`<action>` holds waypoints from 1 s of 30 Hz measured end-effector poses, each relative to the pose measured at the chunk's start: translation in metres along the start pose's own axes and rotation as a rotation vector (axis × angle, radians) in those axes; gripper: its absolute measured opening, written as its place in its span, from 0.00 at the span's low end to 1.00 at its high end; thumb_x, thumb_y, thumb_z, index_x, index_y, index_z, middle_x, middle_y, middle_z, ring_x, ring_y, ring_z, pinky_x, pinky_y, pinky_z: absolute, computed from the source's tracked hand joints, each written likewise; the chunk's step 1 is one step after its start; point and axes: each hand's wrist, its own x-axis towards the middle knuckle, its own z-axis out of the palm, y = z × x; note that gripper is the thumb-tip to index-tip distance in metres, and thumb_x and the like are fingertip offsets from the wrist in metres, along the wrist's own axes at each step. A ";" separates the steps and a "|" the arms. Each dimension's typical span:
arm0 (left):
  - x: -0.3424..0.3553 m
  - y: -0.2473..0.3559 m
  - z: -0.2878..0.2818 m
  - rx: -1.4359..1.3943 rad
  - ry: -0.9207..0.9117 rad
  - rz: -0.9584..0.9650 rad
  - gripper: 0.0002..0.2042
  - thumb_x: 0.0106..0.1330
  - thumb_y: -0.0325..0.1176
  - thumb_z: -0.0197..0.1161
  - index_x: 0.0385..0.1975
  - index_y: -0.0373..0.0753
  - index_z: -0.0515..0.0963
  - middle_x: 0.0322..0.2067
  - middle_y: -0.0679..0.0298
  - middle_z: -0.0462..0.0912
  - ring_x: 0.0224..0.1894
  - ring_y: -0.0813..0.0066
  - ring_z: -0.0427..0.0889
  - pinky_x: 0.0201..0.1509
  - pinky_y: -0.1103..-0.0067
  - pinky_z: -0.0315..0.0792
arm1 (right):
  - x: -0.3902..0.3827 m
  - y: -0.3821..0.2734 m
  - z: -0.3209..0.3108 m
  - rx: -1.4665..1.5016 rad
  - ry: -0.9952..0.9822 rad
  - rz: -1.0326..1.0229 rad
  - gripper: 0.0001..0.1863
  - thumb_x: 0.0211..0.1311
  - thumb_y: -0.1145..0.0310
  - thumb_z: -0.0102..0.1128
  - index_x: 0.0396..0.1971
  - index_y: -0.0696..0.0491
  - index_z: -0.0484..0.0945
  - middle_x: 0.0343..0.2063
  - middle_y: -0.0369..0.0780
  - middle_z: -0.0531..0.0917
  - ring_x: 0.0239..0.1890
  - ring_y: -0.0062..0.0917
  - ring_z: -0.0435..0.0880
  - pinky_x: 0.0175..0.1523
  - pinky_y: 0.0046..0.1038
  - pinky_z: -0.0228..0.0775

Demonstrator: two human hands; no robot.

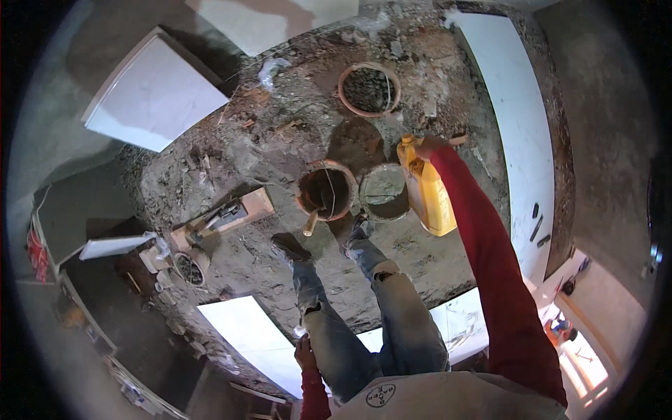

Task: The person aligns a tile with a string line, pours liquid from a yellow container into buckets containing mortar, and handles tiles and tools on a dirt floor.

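From my remote seat, the left hand (pixel 305 354) hangs low beside the left leg (pixel 337 353), its grip too small for me to tell. Farther out, I've got the right hand (pixel 425 148) wrapped around the yellow jerrycan's (pixel 435 199) top, just beside a grey-filled bucket (pixel 384 220); beyond sits a bucket of dark rubble (pixel 341 89).

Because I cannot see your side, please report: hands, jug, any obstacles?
Right hand grips jug near top. Left hand beside left leg, grip unclear. Bucket close on jug's left.
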 end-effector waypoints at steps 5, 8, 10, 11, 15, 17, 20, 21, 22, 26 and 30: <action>-0.014 0.005 0.011 0.119 0.019 0.171 0.15 0.65 0.38 0.49 0.41 0.35 0.77 0.26 0.63 0.78 0.29 0.79 0.74 0.34 0.82 0.69 | 0.046 -0.005 -0.032 -0.017 0.054 0.072 0.27 0.47 0.53 0.53 0.38 0.63 0.76 0.40 0.53 0.78 0.44 0.42 0.78 0.47 0.37 0.70; -0.016 0.004 0.013 -0.239 0.082 -0.094 0.14 0.65 0.38 0.50 0.40 0.35 0.76 0.29 0.62 0.79 0.30 0.78 0.74 0.34 0.82 0.69 | 0.052 -0.026 -0.050 -0.017 0.068 0.051 0.27 0.44 0.51 0.55 0.36 0.61 0.78 0.38 0.52 0.79 0.42 0.41 0.79 0.46 0.35 0.70; -0.015 -0.021 0.008 -0.211 0.089 -0.031 0.14 0.64 0.38 0.50 0.40 0.34 0.76 0.30 0.62 0.79 0.30 0.77 0.74 0.35 0.82 0.69 | 0.051 -0.036 -0.066 -0.071 -0.013 0.031 0.29 0.42 0.49 0.56 0.37 0.60 0.78 0.39 0.51 0.79 0.42 0.40 0.79 0.45 0.35 0.70; -0.010 -0.030 0.012 -0.169 0.060 0.052 0.14 0.64 0.38 0.51 0.39 0.34 0.76 0.32 0.62 0.79 0.31 0.77 0.75 0.35 0.82 0.69 | 0.063 -0.016 -0.070 -0.141 0.005 0.036 0.30 0.41 0.46 0.57 0.37 0.57 0.79 0.40 0.49 0.79 0.41 0.38 0.79 0.45 0.35 0.70; -0.008 -0.037 0.010 0.031 0.125 0.217 0.14 0.64 0.37 0.50 0.39 0.33 0.76 0.34 0.62 0.79 0.31 0.76 0.75 0.36 0.82 0.70 | 0.068 -0.025 -0.080 -0.215 -0.094 0.109 0.30 0.41 0.45 0.56 0.43 0.49 0.78 0.45 0.45 0.78 0.47 0.36 0.77 0.49 0.34 0.68; -0.008 -0.026 0.008 -0.313 0.076 -0.093 0.14 0.65 0.36 0.49 0.40 0.33 0.76 0.33 0.61 0.79 0.32 0.76 0.75 0.36 0.81 0.70 | 0.067 -0.027 -0.085 -0.225 -0.145 0.074 0.30 0.42 0.45 0.55 0.43 0.49 0.78 0.46 0.45 0.77 0.47 0.36 0.77 0.49 0.34 0.68; -0.007 -0.018 -0.001 -0.097 0.102 0.104 0.14 0.65 0.37 0.49 0.40 0.34 0.76 0.32 0.60 0.79 0.31 0.76 0.76 0.36 0.81 0.70 | 0.052 -0.041 -0.087 -0.218 -0.156 0.002 0.30 0.45 0.44 0.51 0.42 0.53 0.78 0.44 0.48 0.77 0.46 0.39 0.77 0.49 0.35 0.68; -0.006 -0.018 -0.003 -0.028 0.110 0.171 0.15 0.65 0.38 0.49 0.41 0.34 0.76 0.32 0.60 0.79 0.31 0.76 0.76 0.36 0.81 0.70 | 0.042 -0.044 -0.087 -0.202 -0.111 -0.028 0.31 0.48 0.44 0.49 0.41 0.56 0.77 0.43 0.51 0.77 0.45 0.41 0.78 0.48 0.37 0.68; -0.003 -0.019 -0.007 -0.106 0.115 0.103 0.15 0.64 0.38 0.49 0.41 0.34 0.76 0.31 0.60 0.79 0.31 0.76 0.76 0.35 0.81 0.70 | 0.039 -0.044 -0.078 -0.207 -0.107 -0.028 0.31 0.48 0.44 0.49 0.41 0.56 0.77 0.43 0.51 0.77 0.45 0.41 0.78 0.48 0.37 0.68; 0.017 -0.015 -0.015 -0.402 0.070 -0.128 0.15 0.64 0.38 0.50 0.42 0.34 0.76 0.30 0.60 0.80 0.31 0.75 0.77 0.35 0.82 0.70 | 0.038 -0.018 -0.033 0.004 0.153 0.011 0.37 0.53 0.42 0.44 0.34 0.69 0.75 0.31 0.62 0.77 0.40 0.48 0.78 0.46 0.42 0.69; 0.040 -0.037 -0.027 -0.146 0.066 0.103 0.15 0.64 0.37 0.50 0.40 0.33 0.76 0.29 0.59 0.80 0.32 0.75 0.78 0.36 0.80 0.71 | 0.017 -0.043 0.009 -0.138 0.470 -0.245 0.31 0.59 0.43 0.39 0.30 0.60 0.76 0.24 0.54 0.79 0.32 0.46 0.80 0.38 0.43 0.71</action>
